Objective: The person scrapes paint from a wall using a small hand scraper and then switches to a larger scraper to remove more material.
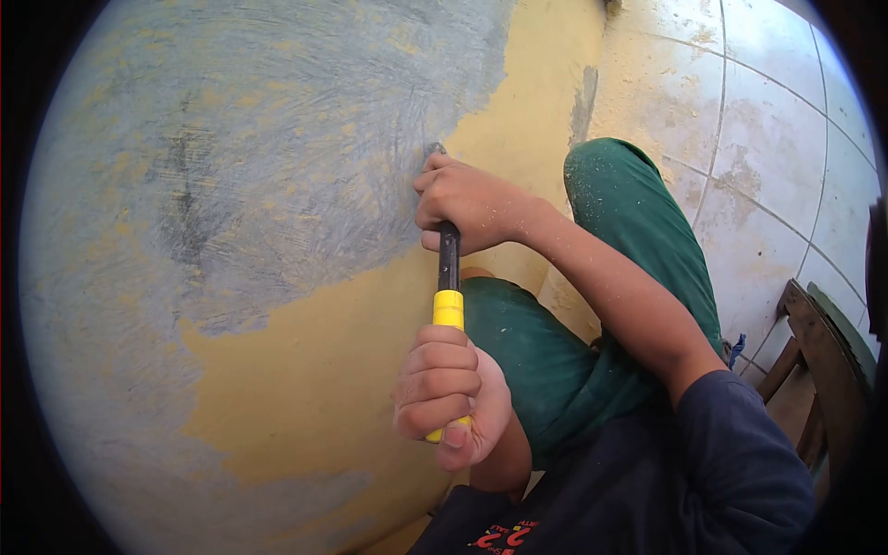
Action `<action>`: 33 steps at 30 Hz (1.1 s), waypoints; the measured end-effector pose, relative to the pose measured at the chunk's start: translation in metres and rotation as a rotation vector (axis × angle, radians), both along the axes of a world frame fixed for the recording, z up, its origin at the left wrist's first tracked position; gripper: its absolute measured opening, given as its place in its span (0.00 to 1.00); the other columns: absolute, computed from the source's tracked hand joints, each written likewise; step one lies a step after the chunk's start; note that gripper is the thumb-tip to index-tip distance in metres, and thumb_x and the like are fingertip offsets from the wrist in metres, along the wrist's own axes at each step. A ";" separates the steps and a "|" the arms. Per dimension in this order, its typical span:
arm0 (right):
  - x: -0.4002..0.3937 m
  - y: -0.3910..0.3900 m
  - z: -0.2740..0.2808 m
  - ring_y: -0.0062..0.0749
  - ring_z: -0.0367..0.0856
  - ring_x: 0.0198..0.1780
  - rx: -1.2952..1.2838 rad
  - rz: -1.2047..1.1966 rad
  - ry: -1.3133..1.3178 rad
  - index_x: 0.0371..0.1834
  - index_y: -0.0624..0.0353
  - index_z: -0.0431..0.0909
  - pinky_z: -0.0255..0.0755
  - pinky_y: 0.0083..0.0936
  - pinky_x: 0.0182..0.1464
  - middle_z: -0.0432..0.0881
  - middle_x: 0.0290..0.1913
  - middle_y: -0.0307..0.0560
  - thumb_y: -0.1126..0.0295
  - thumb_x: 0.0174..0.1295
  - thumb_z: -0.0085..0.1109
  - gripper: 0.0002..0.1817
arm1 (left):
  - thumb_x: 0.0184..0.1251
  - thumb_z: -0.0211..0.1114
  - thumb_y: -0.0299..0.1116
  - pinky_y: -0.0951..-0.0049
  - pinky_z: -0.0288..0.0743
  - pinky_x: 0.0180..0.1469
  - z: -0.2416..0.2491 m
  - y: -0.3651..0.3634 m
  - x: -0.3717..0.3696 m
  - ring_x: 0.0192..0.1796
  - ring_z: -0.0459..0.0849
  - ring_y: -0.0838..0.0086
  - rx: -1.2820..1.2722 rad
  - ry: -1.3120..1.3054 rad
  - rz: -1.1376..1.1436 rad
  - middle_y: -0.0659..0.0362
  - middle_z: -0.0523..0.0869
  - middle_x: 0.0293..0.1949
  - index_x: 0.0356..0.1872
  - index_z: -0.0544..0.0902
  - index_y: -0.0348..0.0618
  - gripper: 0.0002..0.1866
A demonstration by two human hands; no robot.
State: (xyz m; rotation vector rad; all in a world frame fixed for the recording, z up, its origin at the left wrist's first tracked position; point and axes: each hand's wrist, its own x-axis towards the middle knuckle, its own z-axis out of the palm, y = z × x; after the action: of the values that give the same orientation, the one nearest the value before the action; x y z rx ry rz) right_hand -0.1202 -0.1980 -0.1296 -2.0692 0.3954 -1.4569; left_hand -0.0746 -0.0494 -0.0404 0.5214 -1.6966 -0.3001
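My left hand [449,398] is closed in a fist around the yellow grip of a scraper [449,310]. Further up, my right hand [472,203] wraps the black shaft near the scraper's working end. A small grey tip shows just past its fingers, against the wall [305,370]; the rest of the head is hidden by that hand. The tip lies near the border between yellow paint and a large, scratched grey patch [305,157]. Streaks of yellow remain within the grey.
My bent knees in green trousers [638,213] are close to the wall, with specks of debris on them. White floor tiles [768,148] lie to the right, with yellowish dust along the wall's foot. A wooden piece of furniture [823,342] stands at the right edge.
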 end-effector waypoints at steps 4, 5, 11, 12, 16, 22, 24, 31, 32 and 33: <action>0.000 -0.018 -0.019 0.37 0.73 0.30 0.033 -0.090 -0.058 0.09 0.55 0.68 0.62 0.32 0.47 0.69 0.16 0.42 0.65 0.44 0.60 0.14 | 0.58 0.49 0.39 0.67 0.53 0.27 -0.002 -0.020 0.004 0.16 0.54 0.75 0.062 0.008 0.050 0.62 0.58 0.11 0.18 0.60 0.46 0.14; 0.003 -0.018 -0.020 0.37 0.73 0.30 0.024 -0.087 -0.059 0.09 0.55 0.68 0.62 0.32 0.47 0.69 0.16 0.42 0.65 0.44 0.60 0.14 | 0.58 0.49 0.39 0.67 0.53 0.27 -0.002 -0.025 0.007 0.16 0.54 0.75 0.093 0.004 0.039 0.62 0.58 0.11 0.18 0.60 0.47 0.14; 0.001 -0.004 -0.006 0.37 0.72 0.30 -0.012 0.001 -0.080 0.09 0.55 0.68 0.62 0.32 0.46 0.69 0.15 0.42 0.66 0.44 0.60 0.13 | 0.57 0.50 0.38 0.67 0.58 0.26 -0.006 -0.007 0.002 0.16 0.58 0.73 0.033 0.015 0.005 0.60 0.61 0.11 0.18 0.63 0.44 0.13; 0.002 -0.006 -0.007 0.38 0.72 0.30 -0.019 0.013 -0.087 0.09 0.55 0.68 0.62 0.33 0.47 0.69 0.15 0.42 0.66 0.44 0.60 0.13 | 0.56 0.52 0.37 0.66 0.61 0.25 -0.005 -0.002 0.002 0.14 0.62 0.71 0.002 0.006 0.014 0.59 0.64 0.10 0.18 0.65 0.41 0.13; -0.003 -0.022 -0.019 0.38 0.72 0.30 0.033 -0.079 -0.003 0.09 0.55 0.68 0.62 0.34 0.46 0.70 0.16 0.43 0.65 0.44 0.61 0.14 | 0.56 0.52 0.37 0.66 0.60 0.26 -0.012 -0.022 0.009 0.15 0.60 0.73 0.063 0.087 0.050 0.60 0.63 0.11 0.18 0.65 0.42 0.13; 0.001 -0.009 -0.003 0.38 0.73 0.31 -0.026 -0.015 -0.081 0.10 0.55 0.69 0.63 0.34 0.48 0.71 0.17 0.44 0.65 0.44 0.61 0.13 | 0.56 0.52 0.37 0.66 0.57 0.26 0.002 0.002 -0.002 0.15 0.59 0.74 -0.014 -0.004 0.034 0.61 0.63 0.11 0.19 0.65 0.42 0.12; 0.003 -0.011 -0.008 0.38 0.74 0.32 -0.040 -0.008 -0.115 0.10 0.56 0.69 0.63 0.34 0.49 0.71 0.17 0.44 0.65 0.44 0.61 0.13 | 0.57 0.52 0.37 0.67 0.57 0.26 -0.006 -0.008 -0.002 0.15 0.59 0.74 0.009 0.027 0.032 0.61 0.63 0.11 0.18 0.65 0.42 0.13; -0.005 -0.016 -0.013 0.37 0.71 0.29 0.010 -0.043 -0.100 0.09 0.56 0.68 0.61 0.32 0.47 0.69 0.15 0.42 0.65 0.44 0.60 0.14 | 0.57 0.53 0.36 0.66 0.59 0.25 -0.008 -0.021 -0.001 0.15 0.61 0.72 0.017 0.031 -0.007 0.59 0.65 0.11 0.18 0.65 0.41 0.13; -0.004 -0.012 -0.009 0.37 0.72 0.29 -0.011 -0.013 -0.089 0.10 0.56 0.68 0.62 0.33 0.48 0.70 0.16 0.43 0.65 0.45 0.59 0.14 | 0.56 0.53 0.35 0.66 0.61 0.25 -0.007 -0.011 -0.003 0.15 0.61 0.72 0.000 0.019 0.011 0.58 0.66 0.11 0.19 0.66 0.41 0.12; -0.005 -0.013 -0.013 0.37 0.72 0.29 -0.001 -0.009 -0.091 0.10 0.56 0.68 0.62 0.33 0.48 0.70 0.16 0.43 0.65 0.45 0.59 0.14 | 0.56 0.53 0.35 0.66 0.61 0.25 -0.011 -0.013 -0.004 0.15 0.61 0.72 0.010 0.018 0.015 0.58 0.66 0.11 0.19 0.66 0.41 0.12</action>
State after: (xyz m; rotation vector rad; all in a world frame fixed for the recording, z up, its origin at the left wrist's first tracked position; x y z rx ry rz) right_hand -0.1257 -0.2113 -0.1425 -1.9963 0.3683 -1.5502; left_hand -0.0786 -0.0620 -0.0518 0.5370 -1.6738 -0.3015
